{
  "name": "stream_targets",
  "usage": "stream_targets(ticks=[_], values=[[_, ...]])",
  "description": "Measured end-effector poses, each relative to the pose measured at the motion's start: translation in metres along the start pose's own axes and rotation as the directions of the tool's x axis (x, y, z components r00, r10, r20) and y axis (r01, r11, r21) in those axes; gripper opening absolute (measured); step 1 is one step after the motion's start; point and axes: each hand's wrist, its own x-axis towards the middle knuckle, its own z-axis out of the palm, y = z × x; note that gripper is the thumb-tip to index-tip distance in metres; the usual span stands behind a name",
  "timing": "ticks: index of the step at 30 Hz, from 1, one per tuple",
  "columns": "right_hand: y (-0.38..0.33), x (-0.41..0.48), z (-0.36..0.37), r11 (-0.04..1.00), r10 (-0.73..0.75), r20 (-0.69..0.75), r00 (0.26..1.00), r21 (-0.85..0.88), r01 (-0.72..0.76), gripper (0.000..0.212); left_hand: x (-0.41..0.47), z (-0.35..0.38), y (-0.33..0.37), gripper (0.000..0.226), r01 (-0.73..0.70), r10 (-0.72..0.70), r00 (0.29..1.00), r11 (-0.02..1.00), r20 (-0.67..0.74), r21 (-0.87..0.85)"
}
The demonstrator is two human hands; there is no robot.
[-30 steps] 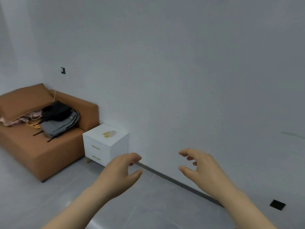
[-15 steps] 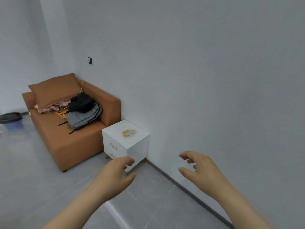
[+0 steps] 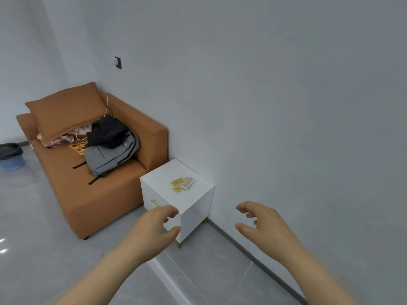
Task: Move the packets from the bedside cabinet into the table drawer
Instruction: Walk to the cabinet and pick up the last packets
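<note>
Two bare hands reach forward at the bottom of the view, both empty. The left hand point(image 3: 154, 227) and the right hand point(image 3: 262, 225) each have loosely curled fingers, thumb and fingers apart, gripping nothing. Beyond the left hand stands a bedside cabinet point(image 3: 160, 179), a smooth, glossy white box with sharp edges, slim gold drawer handles and short gold legs; the left fingertips overlap its front corner in the view. On its flat top, farther away than both hands and between them, lie the packets point(image 3: 182, 184), a small overlapping cluster of thin, flat sachets, some yellow, some pale. The cluster's long axis runs from the left hand's side towards the plain grey wall point(image 3: 286, 106); which way each sachet points is too small to tell. Left of the cabinet sits a boxy tan sofa point(image 3: 99, 194) carrying a soft grey backpack point(image 3: 110, 155).
</note>
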Motion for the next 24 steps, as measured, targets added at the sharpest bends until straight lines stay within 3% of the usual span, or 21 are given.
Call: stream_targets(ticks=[16, 24], values=[[0.026, 0.329, 0.041, 1.000, 0.004, 0.116, 0.993, -0.015, -0.002, 0.042, 0.285, -0.036, -0.109, 0.042, 0.096, -0.096, 0.995, 0.991, -0.004, 0.095], [0.028, 0.461, 0.069, 0.993, 0.064, 0.180, 0.982, -0.110, -0.045, 0.043, 0.421, -0.035, -0.176, 0.040, 0.099, -0.106, 0.991, 0.992, 0.084, 0.078]])
